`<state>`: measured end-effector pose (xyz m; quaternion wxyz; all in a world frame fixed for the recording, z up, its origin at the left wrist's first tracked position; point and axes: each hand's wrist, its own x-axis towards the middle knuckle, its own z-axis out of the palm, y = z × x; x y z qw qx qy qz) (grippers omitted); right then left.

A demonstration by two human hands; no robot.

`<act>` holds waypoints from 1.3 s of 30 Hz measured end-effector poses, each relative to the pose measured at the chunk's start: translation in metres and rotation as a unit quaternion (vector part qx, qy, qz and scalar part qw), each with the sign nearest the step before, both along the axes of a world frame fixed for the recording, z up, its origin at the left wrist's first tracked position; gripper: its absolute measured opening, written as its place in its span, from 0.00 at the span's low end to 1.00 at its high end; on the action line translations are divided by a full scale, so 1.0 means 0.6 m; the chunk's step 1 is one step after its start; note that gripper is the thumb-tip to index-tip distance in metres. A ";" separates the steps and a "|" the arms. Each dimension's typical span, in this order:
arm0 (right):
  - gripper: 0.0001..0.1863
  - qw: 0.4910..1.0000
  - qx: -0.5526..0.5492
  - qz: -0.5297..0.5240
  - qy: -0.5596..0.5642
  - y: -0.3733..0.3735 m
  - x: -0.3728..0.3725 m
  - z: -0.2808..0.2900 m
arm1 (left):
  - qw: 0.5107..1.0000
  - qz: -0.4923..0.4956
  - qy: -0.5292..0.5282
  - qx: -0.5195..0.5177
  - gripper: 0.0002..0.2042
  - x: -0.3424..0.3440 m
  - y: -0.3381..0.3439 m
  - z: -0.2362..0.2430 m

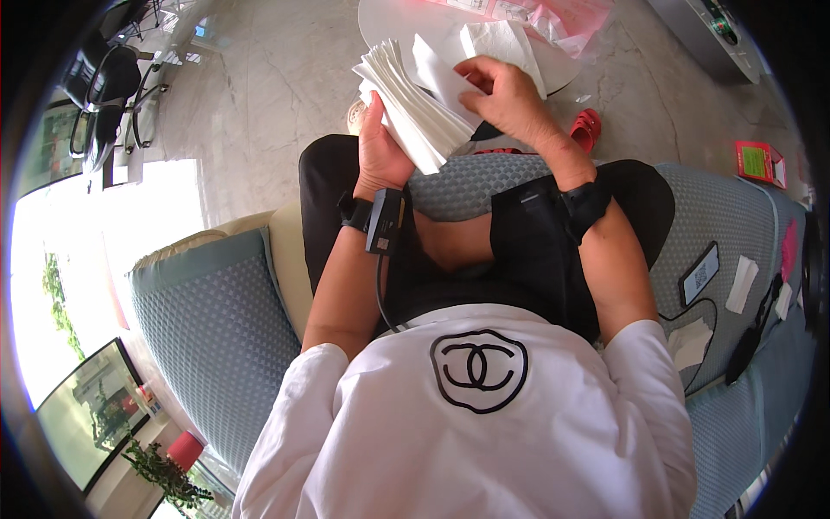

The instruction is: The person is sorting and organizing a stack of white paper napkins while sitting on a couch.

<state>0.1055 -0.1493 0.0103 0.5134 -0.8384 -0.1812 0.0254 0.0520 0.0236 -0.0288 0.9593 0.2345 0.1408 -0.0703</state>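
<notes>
From the head camera, looking down, a person sits on a soft blue-grey woven sofa (216,303) with both arms stretched out over the knees. The left hand (380,151) is closed around the bottom of a thick stack of white paper napkins (415,108), with the thumb on the near side. It holds the stack tilted and a bit fanned out, so the edges spread and each sheet is easy to get at. The right hand (510,99) is up at the top of the stack, and its fingers pinch one loose white sheet (441,73) that stands up away from the others. I think it holds just that sheet so it can come free while the left hand keeps the rest from sliding. The stack hangs in the air above the knees, just in front of a round white table (380,22). More white paper (497,39) and a crinkly pink plastic bag (571,22) lie on that table, close enough to reach. Each wrist wears a black strap, and a small black box (385,221) sits on the left one. Red slippers (586,128) rest on the pale marble floor (277,78).
</notes>
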 end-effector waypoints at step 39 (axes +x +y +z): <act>0.11 0.986 0.142 0.080 0.019 0.026 -0.050 0.028 | 0.996 0.007 -0.070 0.046 0.23 0.004 0.002 -0.005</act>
